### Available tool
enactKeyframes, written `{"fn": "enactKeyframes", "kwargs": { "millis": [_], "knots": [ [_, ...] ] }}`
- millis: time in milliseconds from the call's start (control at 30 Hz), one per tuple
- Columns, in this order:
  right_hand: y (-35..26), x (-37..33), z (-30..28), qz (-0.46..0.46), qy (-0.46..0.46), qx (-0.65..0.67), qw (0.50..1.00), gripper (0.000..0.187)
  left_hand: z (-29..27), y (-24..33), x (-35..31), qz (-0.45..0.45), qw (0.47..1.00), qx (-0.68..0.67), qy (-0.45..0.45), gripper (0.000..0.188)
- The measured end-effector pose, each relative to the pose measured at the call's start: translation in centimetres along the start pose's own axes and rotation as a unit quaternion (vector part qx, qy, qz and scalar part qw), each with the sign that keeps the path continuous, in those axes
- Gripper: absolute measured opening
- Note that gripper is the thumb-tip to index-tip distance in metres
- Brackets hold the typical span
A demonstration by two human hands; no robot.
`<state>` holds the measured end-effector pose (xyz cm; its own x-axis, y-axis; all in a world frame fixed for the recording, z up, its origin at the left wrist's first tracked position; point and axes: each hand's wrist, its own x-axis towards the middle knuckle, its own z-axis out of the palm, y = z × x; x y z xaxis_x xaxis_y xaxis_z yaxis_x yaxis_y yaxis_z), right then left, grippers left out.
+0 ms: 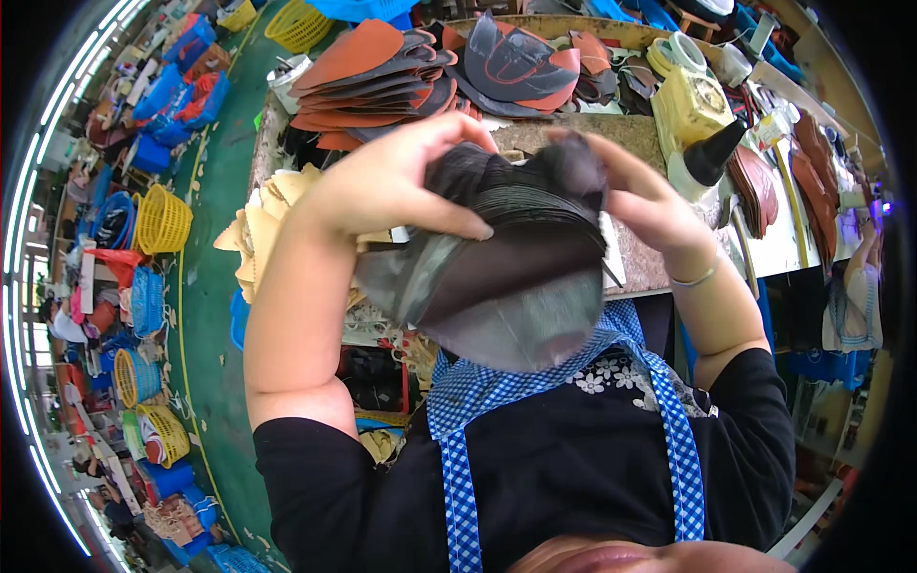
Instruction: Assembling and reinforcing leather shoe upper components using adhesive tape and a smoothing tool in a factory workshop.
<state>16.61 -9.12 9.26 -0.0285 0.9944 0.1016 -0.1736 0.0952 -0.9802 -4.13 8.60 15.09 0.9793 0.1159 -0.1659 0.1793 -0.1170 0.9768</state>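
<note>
A thick stack of black leather-like pieces (516,286), curved and layered along its upper edge, is held up between my hands in front of my chest. My left hand (411,181) grips its left side, the thumb lying across the front face and the fingers behind. At the right edge, my right hand (654,201) closes its fingers on the same stack, slightly smeared by motion. Behind it on the worktable (626,134) lie a fanned pile of orange and dark leather pieces (373,86) and another pile of dark, orange-edged pieces (516,67).
A white bottle with a black cone nozzle (716,153) and a yellow block-like container (690,107) stand to the right. Brown leather pieces (753,191) lie beyond them. Beige scalloped pieces (263,229) are at the left edge. Yellow baskets (162,220) line the green floor (215,315).
</note>
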Motion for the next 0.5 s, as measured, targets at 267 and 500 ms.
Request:
{"fn": "enactKeyframes", "kwargs": {
  "millis": [267, 500],
  "knots": [
    [5.0, 2.1, -0.4, -0.118, 0.229, -0.427, 0.867, 0.055, -0.6, -9.7, 0.9, 0.133, 0.893, 0.355, 0.242, 0.086],
    [6.6, 4.3, 1.4, -0.043, 0.099, -0.522, 0.846, 0.046, 5.4, -12.2, -1.8, -0.072, 0.870, 0.328, 0.361, 0.060]
  ]
}}
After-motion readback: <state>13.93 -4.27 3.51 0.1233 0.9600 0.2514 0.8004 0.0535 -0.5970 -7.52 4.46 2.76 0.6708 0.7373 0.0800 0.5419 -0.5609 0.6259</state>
